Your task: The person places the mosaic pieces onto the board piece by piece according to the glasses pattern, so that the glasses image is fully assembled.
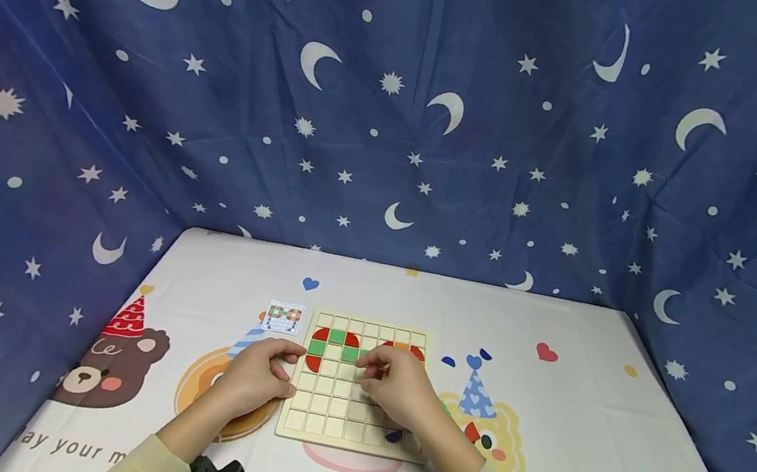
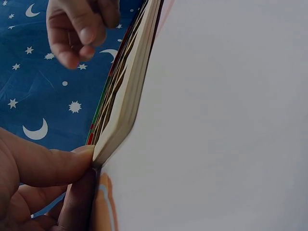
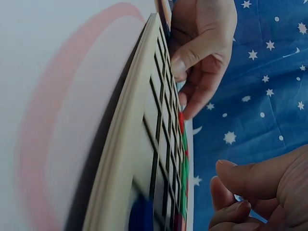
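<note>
A pale wooden grid board (image 1: 320,404) lies flat, with red and green tiles, including a red one (image 1: 313,363), in its upper cells. My left hand (image 1: 255,376) rests its thumb and fingertips against the board's left edge; the left wrist view shows the thumb (image 2: 57,166) at the board's corner. Over the upper middle hovers my right hand (image 1: 397,383), its fingers loosely bent beside a green tile (image 1: 350,354). No tile shows between those fingers in the wrist views. This hand hides part of the right-hand tiles. A dark blue piece (image 1: 394,436) lies on the board's lower right.
A small printed pattern card (image 1: 283,317) lies beyond the board's upper left corner. Loose blue pieces, one a half-round (image 1: 449,361), and a red piece (image 1: 471,432) are to the right. The white tablecloth (image 1: 605,420) carries printed animals. A blue curtain (image 1: 378,145) stands behind.
</note>
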Demonstrator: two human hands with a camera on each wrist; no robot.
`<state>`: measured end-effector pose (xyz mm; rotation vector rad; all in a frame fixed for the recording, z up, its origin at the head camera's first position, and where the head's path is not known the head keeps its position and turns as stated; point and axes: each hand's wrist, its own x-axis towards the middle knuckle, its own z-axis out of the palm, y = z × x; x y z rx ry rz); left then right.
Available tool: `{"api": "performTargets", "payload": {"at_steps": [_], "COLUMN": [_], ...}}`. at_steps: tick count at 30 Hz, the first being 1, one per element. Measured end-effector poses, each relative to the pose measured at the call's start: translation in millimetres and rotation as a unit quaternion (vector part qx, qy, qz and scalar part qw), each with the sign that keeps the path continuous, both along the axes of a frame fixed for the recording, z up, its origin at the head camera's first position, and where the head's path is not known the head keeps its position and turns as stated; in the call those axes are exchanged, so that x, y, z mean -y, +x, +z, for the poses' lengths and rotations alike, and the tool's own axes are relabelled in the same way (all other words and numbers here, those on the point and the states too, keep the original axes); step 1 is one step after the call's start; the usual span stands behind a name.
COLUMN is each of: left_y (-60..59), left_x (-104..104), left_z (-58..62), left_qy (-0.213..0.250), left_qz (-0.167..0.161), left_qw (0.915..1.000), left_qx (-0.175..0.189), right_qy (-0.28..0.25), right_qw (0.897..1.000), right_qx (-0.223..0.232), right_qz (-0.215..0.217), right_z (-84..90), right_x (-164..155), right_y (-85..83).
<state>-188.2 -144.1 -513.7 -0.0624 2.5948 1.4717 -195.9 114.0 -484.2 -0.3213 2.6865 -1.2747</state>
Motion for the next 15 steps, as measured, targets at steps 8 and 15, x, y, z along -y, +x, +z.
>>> {"api": "performTargets", "payload": {"at_steps": [8,15], "left_y": [1.3,1.4], "left_x": [1.0,1.9], "left_z": [1.5,2.8], "left_qy": [0.001,0.002], "left_qz": [-0.002,-0.004], "left_qw": [1.0000,1.0000], "left_qx": [-0.002,-0.003], "right_qy": [0.007,0.025], "right_qw": [0.999,0.996], "right_qx": [0.011,0.024], "right_qz": [-0.037,-0.079], "right_z": [-0.7,0.0], "right_x": [-34.4,-68.2], "right_y": [8.2,14.5]}}
